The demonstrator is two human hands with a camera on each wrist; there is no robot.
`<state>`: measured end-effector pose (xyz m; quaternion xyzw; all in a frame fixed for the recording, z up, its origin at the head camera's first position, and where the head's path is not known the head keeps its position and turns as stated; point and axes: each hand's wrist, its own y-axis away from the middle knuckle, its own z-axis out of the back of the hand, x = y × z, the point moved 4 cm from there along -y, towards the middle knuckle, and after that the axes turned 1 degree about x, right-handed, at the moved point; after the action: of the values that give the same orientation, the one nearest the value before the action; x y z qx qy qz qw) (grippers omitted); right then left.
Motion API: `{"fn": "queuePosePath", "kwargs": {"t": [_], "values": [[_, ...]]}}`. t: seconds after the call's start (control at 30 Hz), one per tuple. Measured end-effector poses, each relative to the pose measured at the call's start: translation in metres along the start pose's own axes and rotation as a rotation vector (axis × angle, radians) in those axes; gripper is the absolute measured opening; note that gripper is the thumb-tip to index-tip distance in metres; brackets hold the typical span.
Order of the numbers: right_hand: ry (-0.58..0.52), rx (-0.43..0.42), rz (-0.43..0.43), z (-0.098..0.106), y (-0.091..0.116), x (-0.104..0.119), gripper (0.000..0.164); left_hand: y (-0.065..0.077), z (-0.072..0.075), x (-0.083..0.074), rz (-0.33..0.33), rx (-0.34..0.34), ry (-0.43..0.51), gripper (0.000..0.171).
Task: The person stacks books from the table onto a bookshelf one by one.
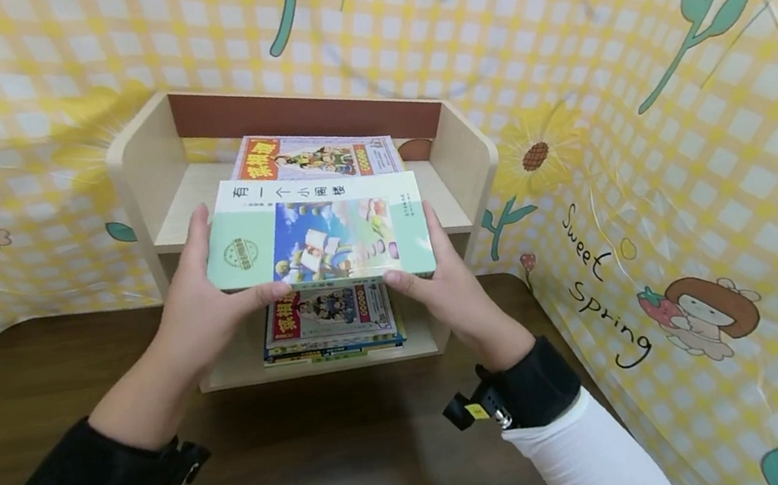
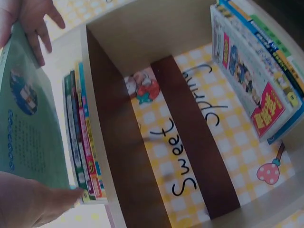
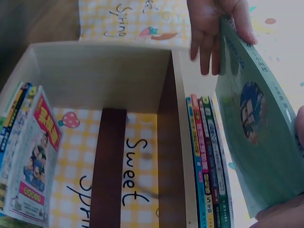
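A pale green book [image 1: 338, 233] with a picture of sky and open books on its cover is held level between both hands, over the shelf unit. My left hand [image 1: 200, 292] grips its left end, thumb along the near edge and fingers going underneath. At the right end my right hand [image 1: 450, 284] grips it likewise, thumb on the near corner. Partly covered by the book, a stack of books [image 1: 323, 152] lies on the upper shelf. The green back cover [image 2: 33, 118] shows in the left wrist view, just above that stack's spines [image 3: 209, 161].
A light wood shelf unit [image 1: 156, 177] with a brown back rail [image 1: 309, 112] stands on a dark wood table [image 1: 316, 463]. Its lower shelf holds another stack of books [image 1: 333, 322]. Yellow checked cloth [image 1: 538, 27] hangs behind and to the right.
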<state>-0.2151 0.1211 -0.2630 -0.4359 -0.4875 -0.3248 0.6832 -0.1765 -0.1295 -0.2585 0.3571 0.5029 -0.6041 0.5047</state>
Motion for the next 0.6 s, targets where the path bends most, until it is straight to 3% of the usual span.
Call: {"fn": "queuePosePath", "kwargs": {"t": [0.27, 0.43, 0.6], "values": [[0.147, -0.029, -0.071, 0.008, -0.026, 0.003, 0.095, -0.023, 0.005, -0.004, 0.053, -0.007, 0.002, 0.124], [0.165, -0.027, -0.098, 0.009, -0.033, 0.004, 0.092, -0.028, 0.007, -0.013, 0.027, -0.017, -0.001, 0.120], [0.172, -0.036, -0.077, 0.010, -0.041, 0.006, 0.090, -0.042, 0.010, -0.020, -0.036, 0.004, -0.042, 0.102]]}}
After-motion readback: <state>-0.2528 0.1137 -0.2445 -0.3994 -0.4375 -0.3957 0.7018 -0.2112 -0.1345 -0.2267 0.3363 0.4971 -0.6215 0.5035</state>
